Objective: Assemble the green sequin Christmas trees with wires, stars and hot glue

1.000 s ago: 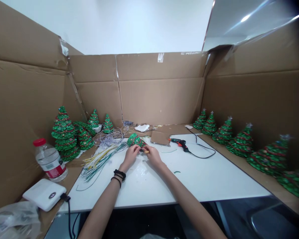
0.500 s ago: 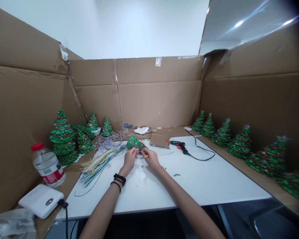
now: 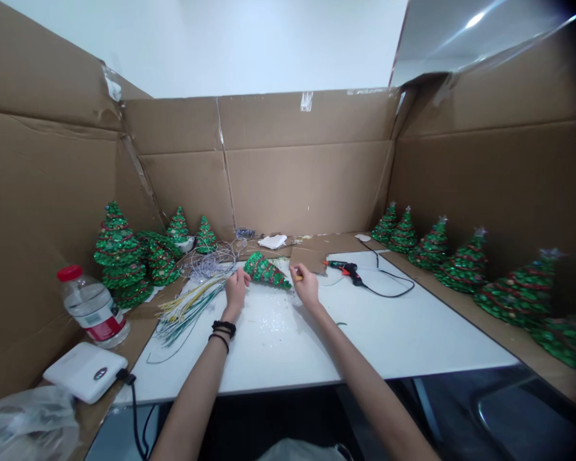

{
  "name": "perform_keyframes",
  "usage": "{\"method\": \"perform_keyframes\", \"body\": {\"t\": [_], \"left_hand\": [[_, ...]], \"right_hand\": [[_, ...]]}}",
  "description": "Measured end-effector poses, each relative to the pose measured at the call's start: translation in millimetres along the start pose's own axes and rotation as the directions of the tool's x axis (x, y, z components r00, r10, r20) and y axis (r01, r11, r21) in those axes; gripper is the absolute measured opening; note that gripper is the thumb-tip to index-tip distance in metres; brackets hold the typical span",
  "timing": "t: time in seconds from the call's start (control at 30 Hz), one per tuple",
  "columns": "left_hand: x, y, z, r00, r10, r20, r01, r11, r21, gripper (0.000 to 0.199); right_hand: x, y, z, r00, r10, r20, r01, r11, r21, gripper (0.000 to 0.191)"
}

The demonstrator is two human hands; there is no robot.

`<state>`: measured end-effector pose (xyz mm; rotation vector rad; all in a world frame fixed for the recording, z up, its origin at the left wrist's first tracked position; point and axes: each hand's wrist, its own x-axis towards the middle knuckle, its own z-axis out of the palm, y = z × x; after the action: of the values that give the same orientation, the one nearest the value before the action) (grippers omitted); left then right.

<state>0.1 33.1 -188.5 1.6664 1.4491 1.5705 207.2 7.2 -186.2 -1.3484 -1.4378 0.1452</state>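
While the small green tree (image 3: 266,271) lay tipped over on the white board (image 3: 388,336), my right hand (image 3: 307,288) pinched an orange piece (image 3: 298,277). Beside the tree, my left hand (image 3: 236,291) curled, its grip unclear.

- Tree (image 3: 267,272): small cone, glittery green with thin red bands; lying on its side on the white board (image 3: 384,336), wide end far left, tip toward near right.
- Tool (image 3: 299,278): small, yellow-orange part visible; held in the right hand (image 3: 306,287), just beside the tree's tip. Remainder hidden by fingers.
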Motion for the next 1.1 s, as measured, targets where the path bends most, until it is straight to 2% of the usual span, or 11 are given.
{"method": "perform_keyframes", "body": {"t": [0.13,0.33,0.57,0.93,1.1], "left_hand": [[11.2,-11.8,-8.9,0.992,-0.070,-0.108,0.064,0.997,-0.052,0.050],[24.7,-33.7,-6.1,0.976,-0.128,-0.175,0.107,0.986,-0.128,0.033],[25.8,-40.2,-2.1,0.983,-0.126,-0.133,0.101,0.978,-0.182,0.023],[23.3,-40.6,0.9,0.994,-0.085,-0.067,0.073,0.983,-0.170,0.026],[22.4,-37.5,2.1,0.997,-0.076,0.002,0.075,0.981,-0.179,0.026]], "right_hand": [[6.4,11.9,-7.3,0.987,0.109,-0.116,-0.108,0.994,0.010,0.038],[9.2,22.8,-6.7,0.969,0.179,-0.172,-0.178,0.984,0.022,0.031],[9.8,20.3,-8.7,0.960,0.182,-0.214,-0.175,0.983,0.051,0.028],[7.8,20.2,-6.9,0.962,0.172,-0.213,-0.167,0.985,0.044,0.028],[8.2,19.3,-7.5,0.962,0.187,-0.198,-0.186,0.982,0.025,0.029]]}}
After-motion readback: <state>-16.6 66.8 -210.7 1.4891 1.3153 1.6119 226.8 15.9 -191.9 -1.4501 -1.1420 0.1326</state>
